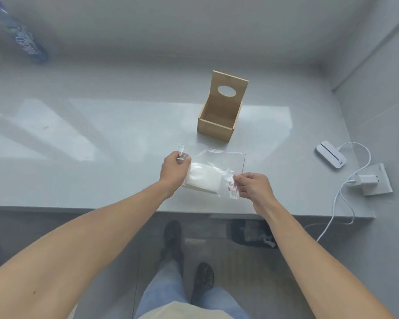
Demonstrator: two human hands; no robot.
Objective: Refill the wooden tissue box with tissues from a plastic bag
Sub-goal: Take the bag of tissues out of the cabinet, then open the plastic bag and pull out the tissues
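Observation:
A clear plastic bag (219, 161) with a white stack of tissues (204, 178) inside lies near the front edge of the grey table. My left hand (174, 168) pinches the bag's left corner, partly covering the tissues. The bag's right edge is pinched in my right hand (251, 186). Just behind the bag stands the wooden tissue box (217, 127); its lid (229, 88), which has an oval hole, is tilted up and back, and the box looks empty inside.
A white device (331, 154) with a cable and a white charger (366, 179) on a holder lie at the table's right. A blue packet (23, 40) leans at the far left. Walls bound the table behind and to the right. My feet show below the table edge.

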